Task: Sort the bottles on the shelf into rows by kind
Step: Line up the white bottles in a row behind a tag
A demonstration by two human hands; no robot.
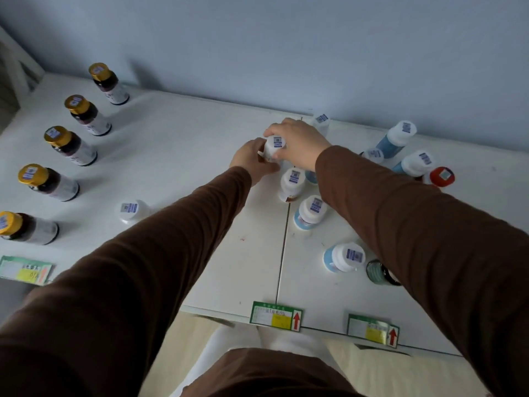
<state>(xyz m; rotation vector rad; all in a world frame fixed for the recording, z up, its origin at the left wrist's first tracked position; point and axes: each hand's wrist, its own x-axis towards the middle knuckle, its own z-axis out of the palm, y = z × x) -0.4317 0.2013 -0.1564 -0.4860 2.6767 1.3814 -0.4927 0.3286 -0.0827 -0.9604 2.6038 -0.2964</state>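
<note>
Sorting roughly a third done, judging by layout.

Near side, right of the right forearm: a blue-labelled white-cap bottle (343,257) and a dark jar (380,272) partly under the sleeve, both loose. Left of the left forearm: a lone white bottle (131,210), unplaced.

Far left of both hands: gold-cap brown bottles (59,142), five upright in one clean row, near edge to back wall. That kind looks finished.

Just below the hands: two more white-cap bottles (292,183), unsorted cluster.

At the hands: left hand (253,162) and right hand (297,144) both curl round one white-cap bottle (274,147), barcode sticker on its cap, upright, on or just above the shelf (200,156); can't tell which.

Right of the hands: tall blue bottles (396,138) and a red-cap bottle (442,176), mixed.

Left: white, blue, red rows.
</note>
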